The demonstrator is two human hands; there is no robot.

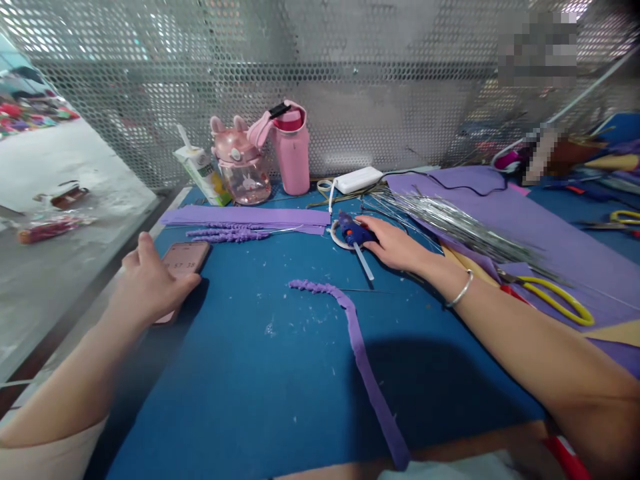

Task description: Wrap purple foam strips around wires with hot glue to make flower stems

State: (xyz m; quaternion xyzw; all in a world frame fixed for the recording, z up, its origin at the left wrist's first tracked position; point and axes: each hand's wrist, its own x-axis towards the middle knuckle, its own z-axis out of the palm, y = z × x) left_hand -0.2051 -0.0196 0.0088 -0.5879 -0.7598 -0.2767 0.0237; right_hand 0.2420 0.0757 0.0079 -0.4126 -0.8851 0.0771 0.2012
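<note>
My right hand (393, 241) is closed around a dark blue hot glue gun (350, 230), with a whitish glue stick (364, 261) poking out of it toward me. Beside the gun lies a tape roll (340, 239), partly covered. Over at the left edge of the table, my left hand (150, 283) is at a phone (185, 260) showing digits; thumb and a finger are spread and hold nothing. Between the hands a purple strip (365, 360), its far end crimped around a thin wire (367, 291), trails down to the near edge.
Behind are purple strips (245, 216), finished twisted purple stems (227, 233), a juice carton (205, 175), a pink-lidded cup (245, 177) and a pink bottle (293, 160). A white power strip (357, 180), wires (460, 227) and yellow-handled scissors (557, 297) lie at right.
</note>
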